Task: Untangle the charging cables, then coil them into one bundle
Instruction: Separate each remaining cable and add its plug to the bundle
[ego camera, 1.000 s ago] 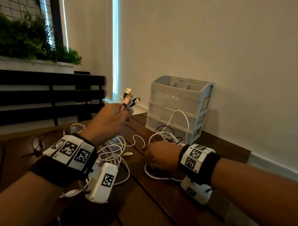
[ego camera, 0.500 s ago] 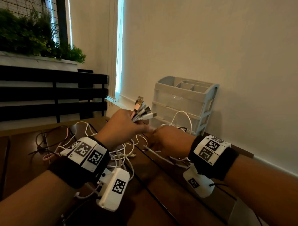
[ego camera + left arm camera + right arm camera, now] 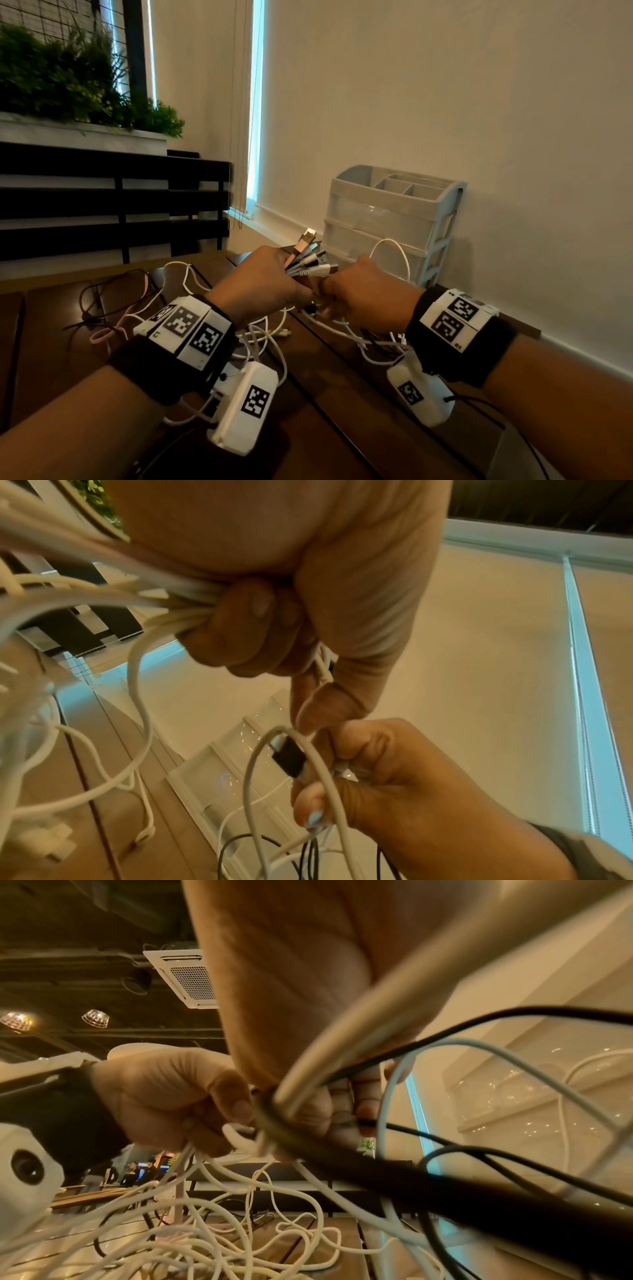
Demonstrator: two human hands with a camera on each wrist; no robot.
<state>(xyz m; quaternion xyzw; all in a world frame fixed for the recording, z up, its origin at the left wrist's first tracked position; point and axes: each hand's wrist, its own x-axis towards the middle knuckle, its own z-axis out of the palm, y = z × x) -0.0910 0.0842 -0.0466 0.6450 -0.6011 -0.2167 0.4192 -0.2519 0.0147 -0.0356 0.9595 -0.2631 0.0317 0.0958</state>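
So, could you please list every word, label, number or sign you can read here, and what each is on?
No text can be read with confidence.
Left wristband: black-and-white code squares; the tiny print at its edge is too small to read.
Right wristband: the same, tiny print unreadable.
Wrist camera housings: a code square each, no words.
Charging cables and drawer organiser: no lettering visible.

Setting reads as a café or shared commercial space, not a home. Right wrist view: dark open ceiling with cassette air-conditioning unit (image 3: 186, 977) and wire-cage lamps (image 3: 95, 1018). Head view: slatted dark wood bench (image 3: 342, 394), planter of greenery (image 3: 68, 78) on black-slatted partition, grey drawer organiser (image 3: 394, 219) against cream wall
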